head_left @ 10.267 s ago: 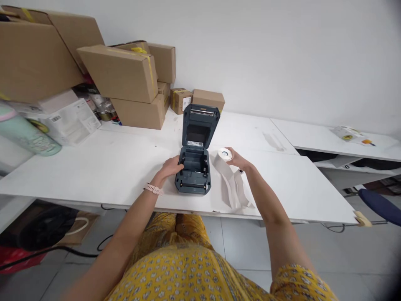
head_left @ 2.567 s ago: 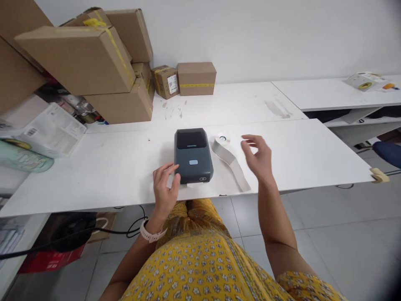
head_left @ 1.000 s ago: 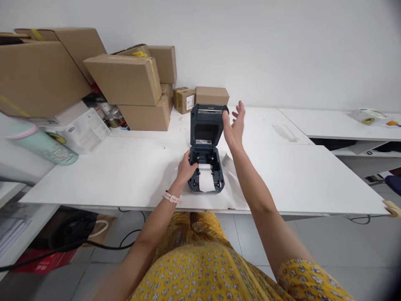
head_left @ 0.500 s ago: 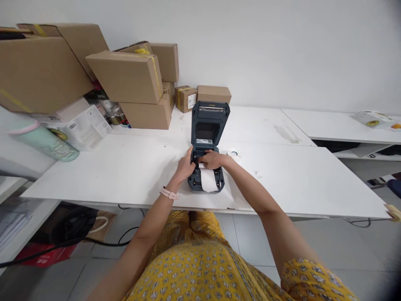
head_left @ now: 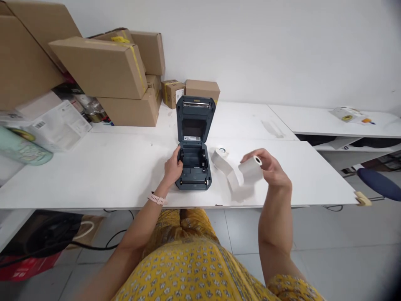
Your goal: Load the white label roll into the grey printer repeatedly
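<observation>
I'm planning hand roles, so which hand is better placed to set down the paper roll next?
Right, I'd judge: the right hand holds the paper roll, while the left hand is occupied gripping the left edge of the open label printer.

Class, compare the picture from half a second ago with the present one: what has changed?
The right hand has lifted the small paper roll out of the printer and carried it to the right. The left hand stays on the printer's side, the lid open, the other roll on the table.
</observation>
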Demonstrator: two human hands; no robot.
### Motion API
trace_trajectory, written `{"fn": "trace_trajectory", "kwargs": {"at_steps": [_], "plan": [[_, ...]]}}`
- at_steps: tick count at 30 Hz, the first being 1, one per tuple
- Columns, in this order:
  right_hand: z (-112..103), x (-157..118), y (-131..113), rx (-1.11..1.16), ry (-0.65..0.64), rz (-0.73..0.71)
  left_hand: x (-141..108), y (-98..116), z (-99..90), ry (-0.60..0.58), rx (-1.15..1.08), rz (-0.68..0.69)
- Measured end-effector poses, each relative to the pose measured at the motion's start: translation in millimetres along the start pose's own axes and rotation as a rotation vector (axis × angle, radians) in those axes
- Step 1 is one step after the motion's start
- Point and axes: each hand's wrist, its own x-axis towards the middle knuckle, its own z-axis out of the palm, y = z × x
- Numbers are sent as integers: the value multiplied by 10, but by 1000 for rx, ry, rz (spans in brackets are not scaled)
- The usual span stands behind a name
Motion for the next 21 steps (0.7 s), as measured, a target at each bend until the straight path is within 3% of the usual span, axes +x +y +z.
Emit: {"fn": "trace_trajectory", "kwargs": {"at_steps": [3,5,9,12,17,21], "plan": [[-117,-446,339,-8,229,190,6,4,13,20,-21,-21],[-83,-578,588,-45,299,278,15,-9,24,37,-39,-19],[88,-540,997,-139,295,354,35,-64,53,59,-59,11],[150,-437,1171,-213,354,377,48,-119,91,68,-96,29],[37,-360,1081,-256,414,352,45,-170,143,109,-234,50],[-91,-95,809,-277,451,189,24,-135,125,114,-207,6]]}}
